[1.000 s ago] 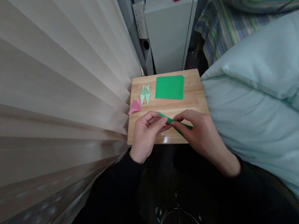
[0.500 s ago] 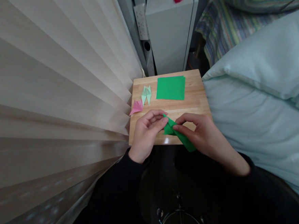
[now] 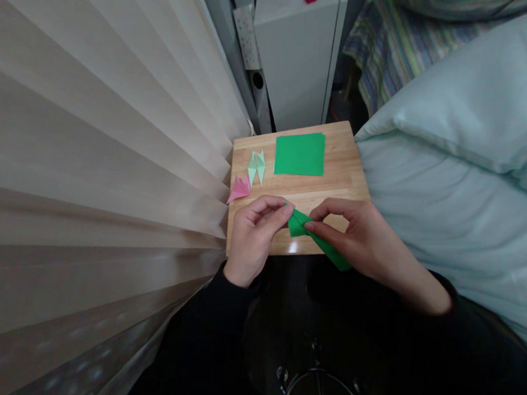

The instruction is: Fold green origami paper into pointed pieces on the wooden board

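A partly folded sheet of green origami paper is held between my two hands over the near edge of a small wooden table. My left hand pinches its upper left corner between thumb and fingers. With thumb and forefinger, my right hand grips the paper's middle, and a narrow end slants out below that hand. Farther back on the table lies a stack of green paper. To its left are a pale green folded paper figure and a pink one.
A pleated curtain hangs along the table's left side. On the right, a bed with pale bedding comes up to the table. Behind stands a white cabinet. A wheeled chair base shows below.
My left hand has shifted slightly left and covers the paper's corner a little more. The paper's lower end has swung slightly right. Both hands keep their pinch.
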`<state>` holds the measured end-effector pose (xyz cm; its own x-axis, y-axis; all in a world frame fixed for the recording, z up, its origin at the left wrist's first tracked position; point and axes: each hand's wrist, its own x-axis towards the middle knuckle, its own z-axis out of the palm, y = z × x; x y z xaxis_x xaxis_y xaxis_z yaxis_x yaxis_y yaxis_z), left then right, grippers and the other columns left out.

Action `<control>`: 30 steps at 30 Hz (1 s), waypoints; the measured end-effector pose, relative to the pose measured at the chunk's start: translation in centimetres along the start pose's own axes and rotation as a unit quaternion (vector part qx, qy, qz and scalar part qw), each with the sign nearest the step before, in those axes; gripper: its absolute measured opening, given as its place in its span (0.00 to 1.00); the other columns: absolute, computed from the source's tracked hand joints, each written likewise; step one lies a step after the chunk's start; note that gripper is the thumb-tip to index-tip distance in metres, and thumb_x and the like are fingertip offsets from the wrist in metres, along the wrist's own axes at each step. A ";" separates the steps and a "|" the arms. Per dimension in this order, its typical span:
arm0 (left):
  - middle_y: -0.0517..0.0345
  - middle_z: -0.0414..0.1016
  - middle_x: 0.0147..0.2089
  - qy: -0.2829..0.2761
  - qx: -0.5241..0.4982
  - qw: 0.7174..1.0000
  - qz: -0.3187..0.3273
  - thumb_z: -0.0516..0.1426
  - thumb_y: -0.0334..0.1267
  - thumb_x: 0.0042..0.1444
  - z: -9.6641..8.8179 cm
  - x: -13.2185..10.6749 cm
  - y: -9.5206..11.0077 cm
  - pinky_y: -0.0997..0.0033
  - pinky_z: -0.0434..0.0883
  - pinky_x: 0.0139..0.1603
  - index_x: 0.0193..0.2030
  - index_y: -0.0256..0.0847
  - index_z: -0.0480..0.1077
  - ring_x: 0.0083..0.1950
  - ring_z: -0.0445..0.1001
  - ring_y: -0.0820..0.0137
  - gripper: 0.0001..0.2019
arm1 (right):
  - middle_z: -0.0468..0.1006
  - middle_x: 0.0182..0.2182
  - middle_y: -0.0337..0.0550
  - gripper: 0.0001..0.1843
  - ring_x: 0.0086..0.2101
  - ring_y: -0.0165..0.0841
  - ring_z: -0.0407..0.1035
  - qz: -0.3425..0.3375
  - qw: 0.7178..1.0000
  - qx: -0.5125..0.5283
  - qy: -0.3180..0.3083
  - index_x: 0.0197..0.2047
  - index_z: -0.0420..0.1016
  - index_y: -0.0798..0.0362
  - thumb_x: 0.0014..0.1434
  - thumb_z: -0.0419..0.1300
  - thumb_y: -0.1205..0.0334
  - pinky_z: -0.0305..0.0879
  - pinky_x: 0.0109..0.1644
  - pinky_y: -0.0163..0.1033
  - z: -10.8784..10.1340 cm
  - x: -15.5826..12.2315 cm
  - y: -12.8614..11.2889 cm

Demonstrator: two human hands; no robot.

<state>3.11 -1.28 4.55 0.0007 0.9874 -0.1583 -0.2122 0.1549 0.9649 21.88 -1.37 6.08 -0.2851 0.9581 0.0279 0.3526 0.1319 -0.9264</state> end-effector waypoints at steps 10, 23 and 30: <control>0.60 0.80 0.32 -0.009 0.040 0.998 0.042 0.72 0.43 0.52 0.3 -0.3 -0.7 0.73 0.74 0.38 0.34 0.42 0.80 0.34 0.76 0.73 0.10 | 0.84 0.29 0.41 0.18 0.32 0.36 0.76 0.006 0.999 0.048 0.018 0.31 0.80 0.50 0.63 0.67 0.45 0.71 0.39 0.43 0.8 0.1 -0.2; 0.62 0.79 0.32 0.037 0.042 0.998 0.030 0.73 0.45 0.51 0.2 -0.1 -1.4 0.74 0.73 0.35 0.34 0.41 0.78 0.31 0.75 0.75 0.12 | 0.85 0.28 0.41 0.15 0.31 0.35 0.76 0.044 0.995 0.085 -0.021 0.30 0.82 0.51 0.60 0.69 0.48 0.71 0.38 0.41 0.6 0.3 0.7; 0.63 0.77 0.29 -0.015 0.060 0.998 -0.016 0.72 0.46 0.52 -0.2 0.2 -1.1 0.75 0.69 0.31 0.30 0.39 0.78 0.29 0.71 0.76 0.13 | 0.85 0.27 0.40 0.15 0.28 0.32 0.75 0.082 0.980 0.171 -0.060 0.31 0.84 0.52 0.56 0.71 0.48 0.70 0.35 0.39 0.9 0.7 2.4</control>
<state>3.18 -1.28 3.38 0.0359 0.9821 -0.1849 -0.0937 0.1876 0.9778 21.74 -0.63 3.54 -0.3591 0.9198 -0.1578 0.0895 -0.1343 -0.9869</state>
